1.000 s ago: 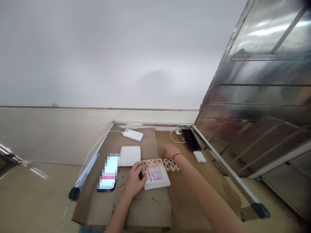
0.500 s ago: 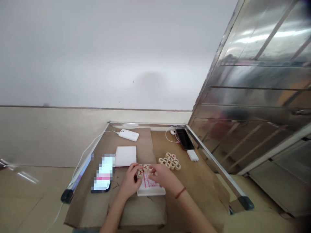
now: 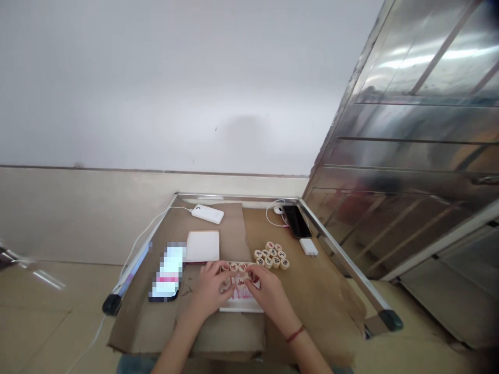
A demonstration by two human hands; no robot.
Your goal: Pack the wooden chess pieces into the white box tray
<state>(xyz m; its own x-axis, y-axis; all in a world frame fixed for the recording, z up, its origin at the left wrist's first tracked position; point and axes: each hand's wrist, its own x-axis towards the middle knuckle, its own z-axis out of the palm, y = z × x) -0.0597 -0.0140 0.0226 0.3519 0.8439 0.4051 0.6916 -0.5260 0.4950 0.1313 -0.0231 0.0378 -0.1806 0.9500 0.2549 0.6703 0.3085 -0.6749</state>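
A white box with pink marks on its floor lies on the cardboard in front of me. Round wooden pieces with red characters stand in a row along its far edge. My left hand is at the box's left side, its fingers curled over a piece there. From the right, my right hand reaches in with thumb and fingers around a piece at the right side. Another piece shows between the two thumbs. Several more pieces sit grouped on the cardboard to the right.
A white lid lies behind the box on the left. Near it are a lit phone and a white power bank with a cable. At the back right are a black phone and a white charger. Metal rails edge the table.
Both hands have shifted slightly over the box. The piece that was by my left fingers is no longer seen there, and one now shows between my thumbs. The view has tilted slightly.
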